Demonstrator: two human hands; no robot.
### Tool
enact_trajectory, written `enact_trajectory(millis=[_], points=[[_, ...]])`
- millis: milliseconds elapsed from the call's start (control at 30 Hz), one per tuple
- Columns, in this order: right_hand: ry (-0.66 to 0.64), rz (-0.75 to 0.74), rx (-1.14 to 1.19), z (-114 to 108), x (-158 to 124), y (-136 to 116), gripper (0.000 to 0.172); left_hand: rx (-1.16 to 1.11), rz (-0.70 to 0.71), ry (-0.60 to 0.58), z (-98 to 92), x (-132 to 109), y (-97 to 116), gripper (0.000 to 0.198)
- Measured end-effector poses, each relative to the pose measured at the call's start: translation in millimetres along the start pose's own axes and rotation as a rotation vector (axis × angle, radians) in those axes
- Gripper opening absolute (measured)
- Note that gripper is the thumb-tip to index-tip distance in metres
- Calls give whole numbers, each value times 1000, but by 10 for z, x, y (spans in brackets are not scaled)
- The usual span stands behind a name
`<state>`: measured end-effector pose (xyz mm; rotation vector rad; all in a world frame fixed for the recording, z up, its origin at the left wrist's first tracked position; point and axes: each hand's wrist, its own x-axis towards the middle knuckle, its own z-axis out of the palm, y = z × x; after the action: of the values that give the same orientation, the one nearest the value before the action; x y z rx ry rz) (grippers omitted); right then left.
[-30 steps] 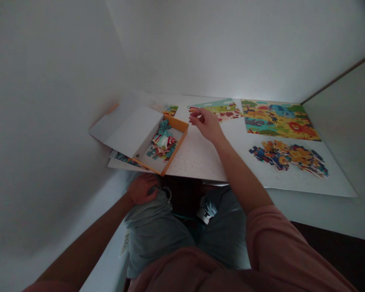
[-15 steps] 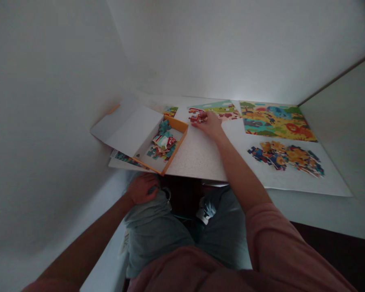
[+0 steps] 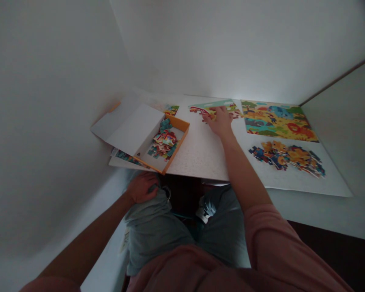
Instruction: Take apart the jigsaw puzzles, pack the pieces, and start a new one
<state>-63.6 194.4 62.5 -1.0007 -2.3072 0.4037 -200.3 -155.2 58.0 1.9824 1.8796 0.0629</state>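
Note:
My right hand point(image 3: 221, 121) lies over a partly assembled farm puzzle point(image 3: 235, 106), its thumb and fingers apart on the red barn area and the pieces around it. The fingers hide part of the picture; no piece shows lifted in them. My left hand point(image 3: 142, 187) rests on my left knee with its fingers loosely laid out, holding nothing. Between the two hands stands an open orange-edged box point(image 3: 177, 152), its white lid folded out to the left. Inside it lies a heap of loose puzzle pieces point(image 3: 164, 142), red and pink ones on top, teal ones around them.
A finished jungle puzzle point(image 3: 280, 121) with a lion lies at the back right of the white table point(image 3: 200, 158). In front of it is a pile of loose blue and yellow pieces point(image 3: 288, 158). Colourful sheets point(image 3: 130, 158) stick out under the box. Walls border the table.
The red pieces at the farm puzzle's lower left are gone from there, and the box's heap shows more red on top. My right hand has moved right; my left hand stays put.

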Motion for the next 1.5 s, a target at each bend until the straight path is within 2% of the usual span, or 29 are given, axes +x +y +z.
enact_trajectory(millis=[133,333,533,767,1000,1067,1133,1200,1267,1300,1400,1467,1500], points=[[-79,73,-201,61,6,180,43,-12,10,30,-15,-10,15,25],[-218,32,-234,42,20,176,39,10,18,65,76,-32,-42,24],[-339,-123,-232,-171,-61,200,41,36,1,134,227,-63,-99,23],[-511,-231,-245,-534,-303,350,47,-23,15,155,196,-119,-84,22],[-515,-259,-164,-802,-774,264,54,-14,-2,197,200,-140,18,21],[-477,-260,-137,-851,-913,244,53,10,21,190,214,-178,116,21],[-450,-253,-123,-895,-1037,236,53,45,106,146,237,-227,279,23],[-466,-234,-124,-941,-1143,228,55,70,231,84,249,-255,515,26],[-503,-214,-123,-993,-1233,212,55,62,296,70,217,-219,800,29],[-516,-210,-114,-1022,-1276,201,55,54,301,91,177,-168,944,31],[-535,-199,-70,-1114,-1408,167,56,23,143,335,-9,111,1292,41],[-548,-201,-36,-1174,-1510,152,55,51,53,450,-116,343,1409,50],[-548,-208,-24,-1201,-1567,147,54,69,39,469,-143,449,1433,55]])
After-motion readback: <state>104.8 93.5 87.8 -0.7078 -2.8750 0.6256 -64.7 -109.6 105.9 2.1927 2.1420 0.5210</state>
